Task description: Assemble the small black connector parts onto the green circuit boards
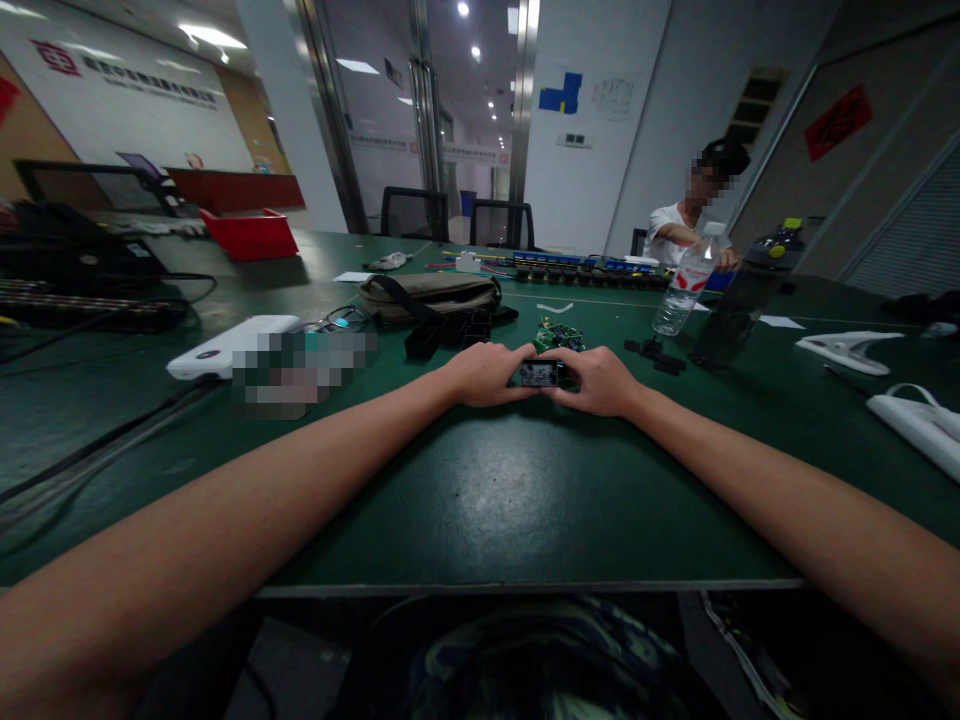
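Between my two hands is a small black rectangular case [540,373], its open-looking side with grey detail facing me; what is inside is too small to make out. My left hand [489,374] grips its left end, fingers behind and thumb below. On the right end, my right hand [596,381] closes in the same way. Just beyond the hands lies a heap of green circuit boards [559,335]. Small black plastic pieces [656,354] are scattered to the right of it. A black compartmented tray [448,334] sits behind my left hand.
Farther back lie a grey-brown pouch [431,297] and rows of black parts [592,277]. A clear water bottle [684,290] and a large dark bottle [742,300] stand at right. A white power bank [232,343] lies left, near a red bin [251,235]. Another person [686,220] sits across the table.
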Action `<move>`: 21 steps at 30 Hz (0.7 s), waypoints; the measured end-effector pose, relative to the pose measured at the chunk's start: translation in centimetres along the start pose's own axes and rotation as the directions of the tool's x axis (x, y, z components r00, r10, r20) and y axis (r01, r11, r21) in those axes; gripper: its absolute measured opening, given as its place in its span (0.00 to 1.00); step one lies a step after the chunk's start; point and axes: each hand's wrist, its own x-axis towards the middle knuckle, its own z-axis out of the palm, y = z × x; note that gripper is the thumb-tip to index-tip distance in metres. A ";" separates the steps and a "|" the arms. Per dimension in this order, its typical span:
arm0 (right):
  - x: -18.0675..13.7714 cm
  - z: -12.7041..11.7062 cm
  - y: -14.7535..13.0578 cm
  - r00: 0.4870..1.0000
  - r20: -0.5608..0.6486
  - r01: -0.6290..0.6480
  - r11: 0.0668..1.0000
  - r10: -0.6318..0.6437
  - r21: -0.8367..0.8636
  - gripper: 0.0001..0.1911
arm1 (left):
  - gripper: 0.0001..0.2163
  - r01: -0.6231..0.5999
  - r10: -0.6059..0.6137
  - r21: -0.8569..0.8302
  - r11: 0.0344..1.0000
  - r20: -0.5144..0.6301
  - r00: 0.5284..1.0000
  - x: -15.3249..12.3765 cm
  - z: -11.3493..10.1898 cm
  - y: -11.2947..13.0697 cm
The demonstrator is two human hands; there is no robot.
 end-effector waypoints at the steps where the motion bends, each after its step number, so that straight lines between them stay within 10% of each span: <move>1: 0.0 0.0 0.0 1.000 0.001 0.001 1.000 -0.001 0.003 0.23 | 0.25 0.001 -0.001 -0.002 1.000 0.000 1.000 0.0 0.0 0.0; 21: 0.0 -0.1 0.0 1.000 0.008 0.008 1.000 -0.008 0.008 0.23 | 0.24 -0.002 0.002 -0.024 1.000 -0.011 1.000 0.0 0.0 0.0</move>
